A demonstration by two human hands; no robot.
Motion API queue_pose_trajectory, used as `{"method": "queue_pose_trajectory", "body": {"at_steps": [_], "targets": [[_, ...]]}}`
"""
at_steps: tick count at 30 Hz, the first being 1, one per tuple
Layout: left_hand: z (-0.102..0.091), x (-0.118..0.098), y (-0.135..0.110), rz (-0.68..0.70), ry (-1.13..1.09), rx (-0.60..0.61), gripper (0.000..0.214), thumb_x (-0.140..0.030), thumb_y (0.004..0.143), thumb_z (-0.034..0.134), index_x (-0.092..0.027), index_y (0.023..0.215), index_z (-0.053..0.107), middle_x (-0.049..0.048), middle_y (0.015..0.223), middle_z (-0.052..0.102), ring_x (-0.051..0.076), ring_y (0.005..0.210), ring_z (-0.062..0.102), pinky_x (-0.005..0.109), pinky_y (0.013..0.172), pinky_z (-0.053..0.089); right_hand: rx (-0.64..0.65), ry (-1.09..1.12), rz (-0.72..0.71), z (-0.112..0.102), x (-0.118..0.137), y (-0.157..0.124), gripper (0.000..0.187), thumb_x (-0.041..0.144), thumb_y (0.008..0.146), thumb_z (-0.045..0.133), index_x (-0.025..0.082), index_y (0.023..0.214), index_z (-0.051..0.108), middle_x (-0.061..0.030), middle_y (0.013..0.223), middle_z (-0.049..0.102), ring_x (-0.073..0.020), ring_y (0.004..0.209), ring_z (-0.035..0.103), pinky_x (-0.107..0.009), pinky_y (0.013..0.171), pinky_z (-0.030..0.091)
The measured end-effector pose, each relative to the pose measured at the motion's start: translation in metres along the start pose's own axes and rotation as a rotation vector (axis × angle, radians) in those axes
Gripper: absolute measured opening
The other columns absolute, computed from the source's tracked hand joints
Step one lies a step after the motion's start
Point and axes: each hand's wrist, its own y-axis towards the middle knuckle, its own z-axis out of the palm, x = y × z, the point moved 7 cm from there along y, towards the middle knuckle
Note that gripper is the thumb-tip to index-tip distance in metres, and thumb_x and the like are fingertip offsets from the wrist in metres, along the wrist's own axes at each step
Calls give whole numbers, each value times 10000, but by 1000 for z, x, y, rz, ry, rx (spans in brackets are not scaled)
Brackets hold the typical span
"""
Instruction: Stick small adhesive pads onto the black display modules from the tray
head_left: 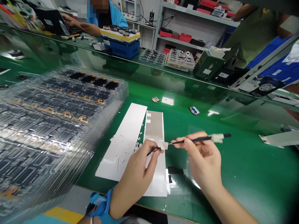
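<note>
My left hand (140,169), with a blue strap (102,202) at its wrist, pinches a small dark flat part (154,150) over a white backing sheet. My right hand (203,158) grips a pair of black tweezers (198,140) with pale tape wound round one end. At the tweezer tip is a small whitish square piece (165,145), close to the dark part. Beneath, the backing sheet (157,183) carries a grey adhesive area (154,129) with some squares peeled off. Beside it lies a white sheet (126,140) with red scraps on it.
Stacked clear trays (70,102) of dark parts with gold flex fill the left. A small square part (155,99) and a blue-white item (194,110) lie on the green mat. Two other people are beyond the glass-like divider (149,73).
</note>
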Motion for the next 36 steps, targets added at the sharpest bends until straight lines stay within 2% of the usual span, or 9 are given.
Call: {"method": "queue_pose_trajectory", "body": {"at_steps": [3,6,9,20,36], "targets": [[-2,2,-6,-143,-332,-12,75,-302,1042,346,-255,1033,403,-2,833,641,151,705,591,300,690,461,-13,-37,-136,9,9,-20,87,117,874,655,204,876,648,5,809,681,-176,796,760,-269,678,659],[3,0,-10,-208,-549,11,102,-271,1050,292,-248,1056,391,-37,724,565,134,648,494,290,692,411,-2,-45,-171,13,6,-33,134,80,891,608,210,907,635,3,831,665,-175,799,760,-276,688,665],[8,0,-11,-230,-661,24,148,-268,1056,239,-241,1083,382,-29,733,541,138,647,447,304,689,377,13,-53,-168,15,2,-37,150,71,889,600,215,914,632,2,844,649,-176,815,759,-274,698,663],[18,6,-17,-217,-670,56,143,-337,1067,265,-274,1096,390,-34,790,530,141,687,425,321,757,354,6,-27,-82,17,-3,-37,163,85,906,588,243,932,621,3,845,684,-179,837,760,-271,691,664],[16,5,-17,-224,-651,49,159,-369,1071,269,-278,1087,398,-38,813,513,131,699,426,293,726,358,-4,-75,-102,17,-1,-35,116,114,882,630,230,893,627,4,811,669,-188,806,760,-300,677,672]]}}
